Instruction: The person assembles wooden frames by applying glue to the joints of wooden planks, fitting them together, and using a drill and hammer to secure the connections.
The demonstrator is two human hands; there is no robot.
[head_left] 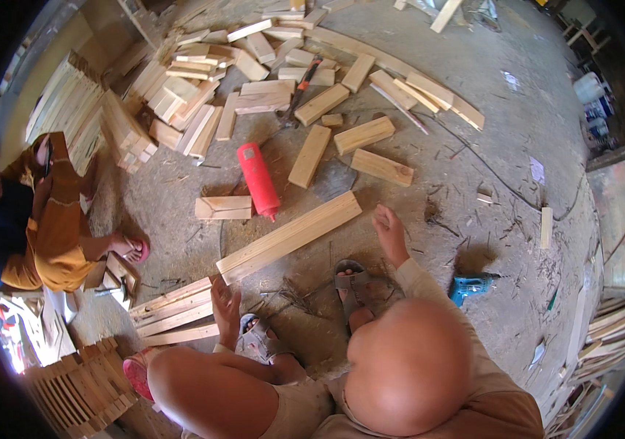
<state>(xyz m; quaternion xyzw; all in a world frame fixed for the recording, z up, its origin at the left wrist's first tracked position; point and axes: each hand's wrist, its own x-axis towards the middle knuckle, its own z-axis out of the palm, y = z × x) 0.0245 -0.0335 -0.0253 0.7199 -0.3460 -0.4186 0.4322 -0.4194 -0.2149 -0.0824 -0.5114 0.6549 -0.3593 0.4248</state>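
Note:
Two long pale planks (290, 238) lie side by side on the floor in front of me, slanting up to the right. Close to their left end is my left hand (226, 307), its fingers apart and nothing in them. Beyond their right end hovers my right hand (390, 233), fingers loosely bent and holding nothing; a gap separates it from the wood. A red bottle (257, 179) with a nozzle lies just past the planks, beside a short wood block (223, 208). More strips of wood (175, 311) rest to the left of my left hand.
Several short wood blocks (309, 156) and a tool with an orange-and-black handle (309, 82) lie farther off. At right are a teal power drill (471, 287) and a dark cable (503, 186). Another person (56, 219) sits at left. Stacked slats (82, 388) stand lower left.

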